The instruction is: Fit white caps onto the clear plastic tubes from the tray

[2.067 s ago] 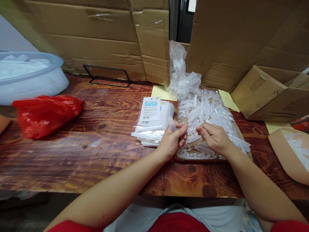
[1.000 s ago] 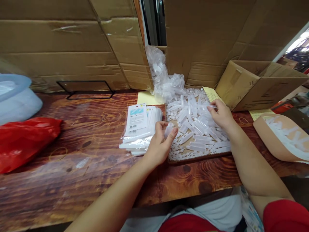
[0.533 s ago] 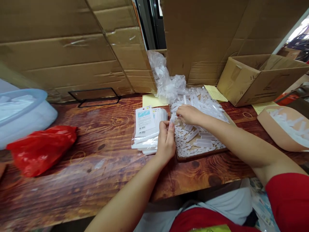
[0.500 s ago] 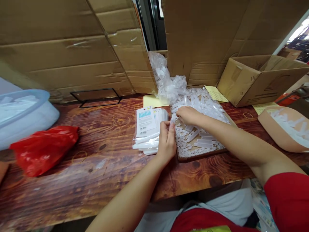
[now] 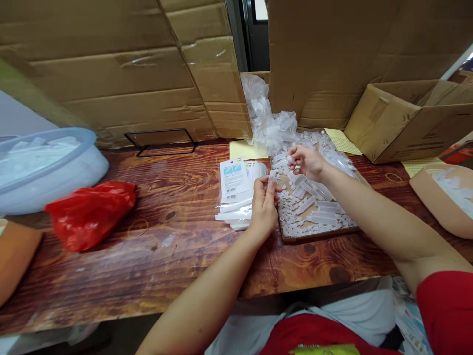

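My left hand (image 5: 264, 204) is closed around a small translucent plastic piece (image 5: 272, 176), its end showing above the thumb. Up and to the right, my right hand (image 5: 309, 163) pinches a clear plastic strip (image 5: 282, 162) by one end, over the tray. Below it lies a shallow cardboard tray (image 5: 306, 236) holding many small white plastic bits and longer frosted strips (image 5: 327, 212). Just left of my left hand is a stack of clear packets (image 5: 236, 212) with printed white cards (image 5: 234, 180) inside or on top.
Crumpled clear plastic bags (image 5: 275, 128) lie behind the tray. An open cardboard box (image 5: 399, 125) and a tan bin of white pieces (image 5: 439, 202) are at right. At left stand a red plastic bag (image 5: 92, 209), a blue tub (image 5: 88, 158) and an orange container (image 5: 18, 256). Cardboard walls (image 5: 140, 88) rise behind.
My right hand has lifted from the pieces in the tray and now pinches a clear strip. My left hand keeps its grip. The view has shifted slightly left.
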`<state>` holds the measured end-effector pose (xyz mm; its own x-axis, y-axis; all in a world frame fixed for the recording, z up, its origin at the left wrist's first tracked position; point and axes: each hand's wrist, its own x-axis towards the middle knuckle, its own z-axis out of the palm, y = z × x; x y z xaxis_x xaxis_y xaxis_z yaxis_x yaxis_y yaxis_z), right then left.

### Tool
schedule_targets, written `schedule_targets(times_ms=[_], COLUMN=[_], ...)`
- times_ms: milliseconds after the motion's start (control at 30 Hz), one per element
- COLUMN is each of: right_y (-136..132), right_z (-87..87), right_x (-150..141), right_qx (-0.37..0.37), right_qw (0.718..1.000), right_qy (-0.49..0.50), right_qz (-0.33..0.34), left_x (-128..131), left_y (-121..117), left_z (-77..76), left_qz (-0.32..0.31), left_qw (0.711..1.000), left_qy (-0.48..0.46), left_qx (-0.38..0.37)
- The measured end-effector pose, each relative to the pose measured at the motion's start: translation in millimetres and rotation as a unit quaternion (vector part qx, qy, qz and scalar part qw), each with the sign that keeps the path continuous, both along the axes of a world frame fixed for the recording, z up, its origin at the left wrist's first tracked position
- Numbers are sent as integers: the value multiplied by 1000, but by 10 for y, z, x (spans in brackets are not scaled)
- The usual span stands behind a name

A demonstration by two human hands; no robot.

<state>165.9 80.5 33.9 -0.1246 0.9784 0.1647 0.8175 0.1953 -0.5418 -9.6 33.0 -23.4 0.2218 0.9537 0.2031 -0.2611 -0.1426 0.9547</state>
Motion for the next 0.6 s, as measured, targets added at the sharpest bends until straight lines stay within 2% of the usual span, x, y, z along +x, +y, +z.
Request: schedule_targets(times_ms=[133, 267, 433, 600], right_y=[-102, -144, -112, -179], right_z=[42, -54, -158, -100], right_x=[-33, -151, -205, -123], right_qx=[-48, -56, -78, -63], right_qw=[998, 998, 991, 992], right_qy=[37, -28, -108, -108], right_qz=[-7, -22, 8, 6], left_x=[-4, -7, -15, -24], left_y=[17, 12, 21, 4], left_z=[15, 30, 7, -10], left_qz=[-2, -5, -9, -17], left_qw=[999, 999, 1000, 999], left_qy=[-22, -19, 9, 43], left_qx=[-26, -25, -1, 27])
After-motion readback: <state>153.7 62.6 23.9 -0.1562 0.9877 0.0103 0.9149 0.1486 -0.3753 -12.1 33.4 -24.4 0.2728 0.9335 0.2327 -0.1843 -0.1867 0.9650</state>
